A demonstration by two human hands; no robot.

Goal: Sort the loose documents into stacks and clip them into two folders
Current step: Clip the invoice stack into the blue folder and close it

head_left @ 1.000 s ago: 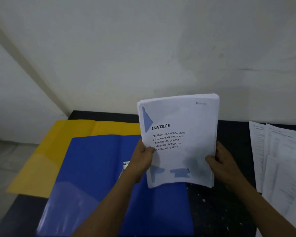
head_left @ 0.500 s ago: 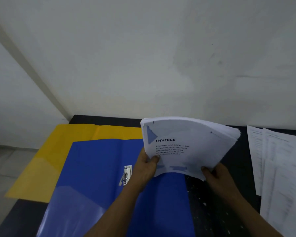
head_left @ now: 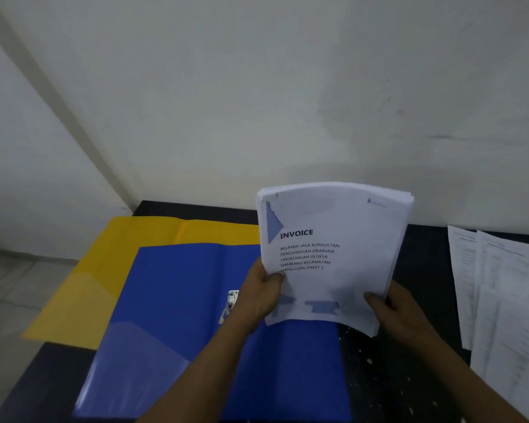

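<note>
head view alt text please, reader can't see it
A left hand and right hand hold an upright paper stack with an INVOICE cover over an open blue folder lying on a yellow folder. Loose documents lie at right on the black table.

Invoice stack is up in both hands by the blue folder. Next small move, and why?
Probably lower the invoice stack flat onto the open blue folder, left edge toward the metal clip. The left hand and right hand grip its lower corners, holding it raised, and no paper shows under the clip.
</note>
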